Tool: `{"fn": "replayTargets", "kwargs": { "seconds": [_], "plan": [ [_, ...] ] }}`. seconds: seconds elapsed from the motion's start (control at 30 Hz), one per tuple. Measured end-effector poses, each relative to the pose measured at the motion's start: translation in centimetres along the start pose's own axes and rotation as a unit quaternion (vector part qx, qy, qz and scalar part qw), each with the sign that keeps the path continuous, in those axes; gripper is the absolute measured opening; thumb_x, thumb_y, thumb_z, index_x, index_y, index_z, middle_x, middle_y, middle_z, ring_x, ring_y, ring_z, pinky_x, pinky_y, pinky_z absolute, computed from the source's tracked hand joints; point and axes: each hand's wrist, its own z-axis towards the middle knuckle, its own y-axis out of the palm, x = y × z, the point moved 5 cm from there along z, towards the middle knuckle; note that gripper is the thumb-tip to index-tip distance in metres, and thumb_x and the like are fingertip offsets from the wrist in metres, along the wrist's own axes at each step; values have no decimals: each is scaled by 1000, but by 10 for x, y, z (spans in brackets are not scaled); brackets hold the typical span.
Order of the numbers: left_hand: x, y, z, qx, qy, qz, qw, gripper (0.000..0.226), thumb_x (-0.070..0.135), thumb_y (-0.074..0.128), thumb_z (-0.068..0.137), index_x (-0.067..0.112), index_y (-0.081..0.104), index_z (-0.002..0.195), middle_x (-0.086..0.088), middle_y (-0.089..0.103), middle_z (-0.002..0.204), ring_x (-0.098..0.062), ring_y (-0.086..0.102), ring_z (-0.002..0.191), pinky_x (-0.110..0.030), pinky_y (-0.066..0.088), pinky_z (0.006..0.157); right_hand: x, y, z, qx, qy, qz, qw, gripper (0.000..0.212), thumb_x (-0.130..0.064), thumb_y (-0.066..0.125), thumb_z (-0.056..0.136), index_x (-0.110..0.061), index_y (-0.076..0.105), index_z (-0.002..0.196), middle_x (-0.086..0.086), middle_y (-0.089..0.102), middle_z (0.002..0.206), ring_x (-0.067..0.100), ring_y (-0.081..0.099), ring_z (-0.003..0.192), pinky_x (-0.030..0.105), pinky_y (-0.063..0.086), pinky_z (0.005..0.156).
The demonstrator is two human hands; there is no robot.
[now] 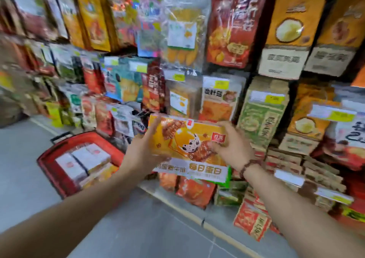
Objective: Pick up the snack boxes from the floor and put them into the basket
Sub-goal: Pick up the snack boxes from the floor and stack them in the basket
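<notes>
Above grey floor (138, 228) beside shelves (254, 68), left hand (144, 149) and right hand (231, 145) grasp snack box (187, 137).

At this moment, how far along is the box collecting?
Done: several boxes already lie in the red basket. In hand: left hand and right hand grip an orange snack box in the air, right of the basket. Left: setting it in; whether more boxes wait on the floor I cannot tell.
</notes>
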Motion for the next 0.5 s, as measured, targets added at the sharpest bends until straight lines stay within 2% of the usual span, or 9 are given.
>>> {"fn": "replayTargets", "kwargs": {
  "seconds": [0.07,0.1,0.2,0.33,0.5],
  "plan": [
    [-54,-32,3,29,-35,3,999,114,28,86,62,51,9,143,7,52,69,-21,58,70,-28,44,58,-43,51,21,-33,-33,16,999,57,-49,69,78,-40,42,127,7,51,118,24,55,90,27,37,67],
    [-81,-47,3,41,-56,9,998,114,27,87,61,51,10,143,6,52,67,-25,60,71,-30,46,59,-64,76,30,-50,-50,23,997,56,-50,68,78,-41,42,127,6,51,121,23,56,93,28,40,68],
    [-157,-87,4,72,-117,24,990,116,31,87,60,53,8,142,-1,56,83,-23,56,76,-28,42,65,-125,147,55,-90,-90,50,991,54,-49,70,77,-42,44,124,4,49,120,24,56,101,30,46,75],
    [-240,-119,6,87,-160,17,983,122,34,89,54,61,3,137,-7,61,104,-28,61,90,-35,51,78,-183,222,76,-135,-113,40,984,55,-49,69,77,-40,45,125,4,50,113,23,57,92,27,41,68],
    [-321,-131,15,106,-242,15,964,116,36,87,58,60,6,138,-12,55,100,-30,59,85,-39,53,78,-228,303,117,-199,-138,33,970,57,-48,70,77,-40,43,127,5,47,117,23,58,93,30,48,77]
  ]
}}
